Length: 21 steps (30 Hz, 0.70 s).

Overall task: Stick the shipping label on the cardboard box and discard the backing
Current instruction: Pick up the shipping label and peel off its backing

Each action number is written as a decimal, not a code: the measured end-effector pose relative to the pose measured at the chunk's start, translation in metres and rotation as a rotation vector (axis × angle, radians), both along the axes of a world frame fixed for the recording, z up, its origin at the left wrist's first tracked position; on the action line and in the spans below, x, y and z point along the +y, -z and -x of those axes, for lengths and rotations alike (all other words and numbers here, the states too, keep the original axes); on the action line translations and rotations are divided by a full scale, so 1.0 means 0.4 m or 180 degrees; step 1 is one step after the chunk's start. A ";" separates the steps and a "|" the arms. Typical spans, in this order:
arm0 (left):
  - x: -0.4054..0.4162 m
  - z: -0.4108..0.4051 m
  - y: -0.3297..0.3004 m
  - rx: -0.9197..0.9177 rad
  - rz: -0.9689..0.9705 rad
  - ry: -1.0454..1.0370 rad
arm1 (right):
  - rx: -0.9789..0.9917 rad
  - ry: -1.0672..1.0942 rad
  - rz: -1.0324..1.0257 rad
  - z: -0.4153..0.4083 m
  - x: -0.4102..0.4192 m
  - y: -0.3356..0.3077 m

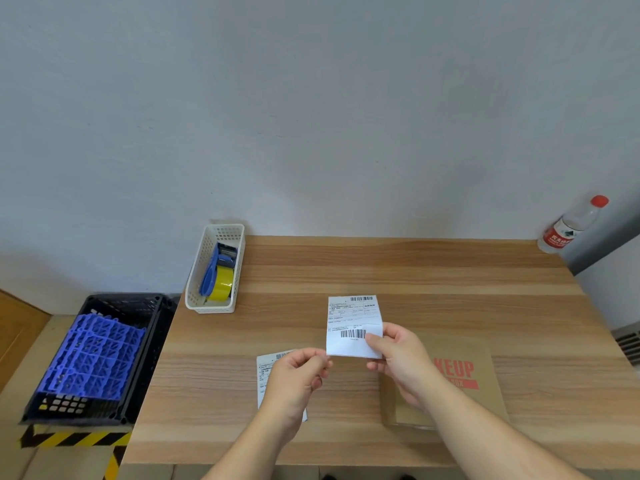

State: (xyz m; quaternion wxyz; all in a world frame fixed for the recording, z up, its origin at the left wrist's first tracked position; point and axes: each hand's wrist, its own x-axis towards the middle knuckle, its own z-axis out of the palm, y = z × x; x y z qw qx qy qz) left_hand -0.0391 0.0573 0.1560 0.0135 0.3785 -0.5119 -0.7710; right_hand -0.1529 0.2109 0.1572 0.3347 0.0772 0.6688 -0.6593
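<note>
I hold a white shipping label (353, 322) with barcodes upright above the middle of the wooden table (381, 271). My right hand (398, 355) pinches its lower right corner. My left hand (298, 372) pinches the lower left corner with fingertips together. A flat brown cardboard box (460, 379) with red lettering lies on the table at the right, partly under my right forearm. A second printed label sheet (268, 372) lies flat on the table beneath my left hand, mostly hidden.
A white mesh basket (213, 299) holding a blue tape dispenser with yellow tape (220, 287) stands at the table's back left. A water bottle (571, 225) stands at the back right corner. A black crate (138, 341) with blue plastic grids sits left of the table.
</note>
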 end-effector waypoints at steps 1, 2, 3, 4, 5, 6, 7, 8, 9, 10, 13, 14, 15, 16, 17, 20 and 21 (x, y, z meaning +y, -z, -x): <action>-0.001 0.001 -0.001 0.0008 0.0001 0.0022 | -0.0005 0.0011 -0.0012 0.002 0.001 0.000; -0.001 0.002 -0.001 0.0015 -0.0001 0.0039 | -0.0008 0.0021 -0.0021 0.005 0.001 -0.001; -0.002 0.002 -0.002 0.0021 -0.0012 0.0043 | -0.0008 0.0024 -0.0023 0.007 0.001 -0.002; -0.003 0.003 -0.002 0.0022 -0.0035 0.0033 | -0.0012 0.0026 -0.0020 0.008 0.001 -0.002; -0.005 0.004 -0.002 0.0028 -0.0065 0.0017 | -0.0014 0.0029 -0.0011 0.010 0.000 -0.004; -0.006 0.005 -0.003 0.0036 -0.0086 0.0005 | -0.0012 0.0026 0.0000 0.011 -0.001 -0.005; -0.007 0.006 -0.003 0.0047 -0.0081 0.0003 | -0.0007 0.0016 0.0008 0.012 -0.002 -0.006; -0.007 0.008 -0.003 0.0054 -0.0052 0.0010 | -0.0003 0.0004 0.0015 0.012 -0.003 -0.007; -0.008 0.009 -0.004 0.0058 -0.0018 0.0014 | 0.0000 -0.0004 0.0027 0.012 -0.005 -0.008; -0.007 0.010 -0.004 0.0059 0.0005 0.0010 | 0.0000 -0.0005 0.0039 0.013 -0.007 -0.008; -0.008 0.012 -0.006 0.0062 -0.0005 -0.0021 | 0.0002 -0.0020 0.0046 0.013 -0.010 -0.011; -0.009 0.013 -0.005 0.0067 -0.0018 -0.0029 | 0.0003 -0.0022 0.0048 0.013 -0.011 -0.011; -0.010 0.013 -0.005 0.0073 -0.0027 -0.0028 | -0.0002 -0.0021 0.0052 0.013 -0.012 -0.011; -0.011 0.014 -0.004 0.0083 -0.0034 -0.0020 | -0.0012 -0.0019 0.0053 0.013 -0.013 -0.011; -0.011 0.014 -0.003 0.0099 -0.0046 -0.0013 | -0.0026 -0.0019 0.0050 0.013 -0.013 -0.010; -0.013 0.014 0.001 0.0147 -0.0083 -0.0002 | -0.0067 -0.0028 0.0044 0.014 -0.016 -0.010; -0.013 0.014 0.002 0.0157 -0.0085 0.0007 | -0.0078 -0.0029 0.0042 0.013 -0.017 -0.011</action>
